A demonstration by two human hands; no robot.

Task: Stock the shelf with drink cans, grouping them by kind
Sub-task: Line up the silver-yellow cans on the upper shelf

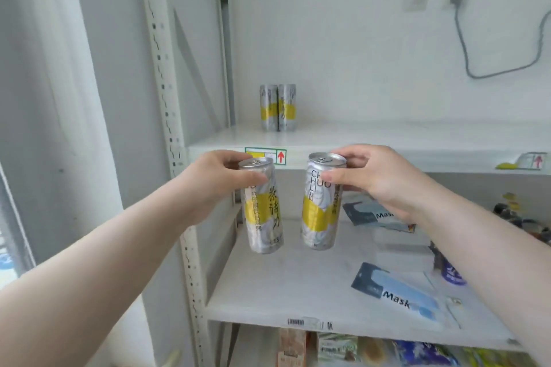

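The left hand (214, 185) pinches the left can (262, 211) near its top rim, thumb in front and fingers behind; the right hand (381, 179) grips the right can (320, 205) the same way; both cans hang in the air in front of the upper shelf (387, 140), below its front edge and apart from each other

Both are silver and yellow, the same kind as the pair of cans (278, 107) standing upright and touching at twelve o'clock, far back on that shelf

Likely trouble: each can is held only by its top, so the body can swing or slide through the fingers; the bases may strike the shelf's front edge on the way up, since they sit lower than it; the two bases lean towards each other and could knock; a hurried set-down beside the standing pair could topple it

Long axes run near vertical, pull tabs up; the left can's top points to about eleven o'clock and its base to five; the right can leans the other way, top to about one o'clock and base to seven, and only slightly

On the lower shelf (298, 277), at four o'clock, lie mask packets (396, 292)
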